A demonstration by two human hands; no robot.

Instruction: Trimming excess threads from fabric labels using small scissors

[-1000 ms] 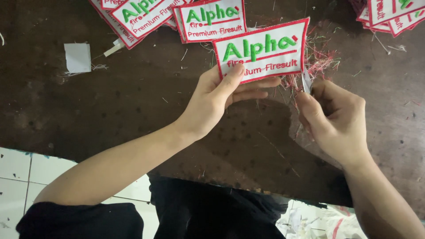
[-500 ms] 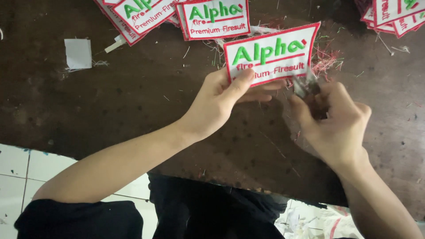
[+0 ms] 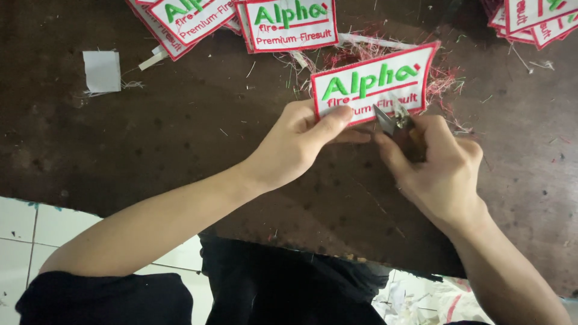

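Left hand (image 3: 301, 141) pinches white patch (image 3: 373, 83); right hand (image 3: 436, 162) grips snips (image 3: 391, 117); thread scraps (image 3: 448, 78), patch piles (image 3: 241, 21) around.

A: What do I see of the body?
B: Left hand (image 3: 301, 141) & right hand (image 3: 436, 168) bare, no gloves/rings/watch. Forearms uncovered. Black clothing at btm edge, by my left elbow.

White patch (image 3: 373, 84) w/ red border, green & red lettering; dark brown table (image 3: 180, 132).

Snips (image 3: 390, 118) now meet patch (image 3: 373, 82) edge
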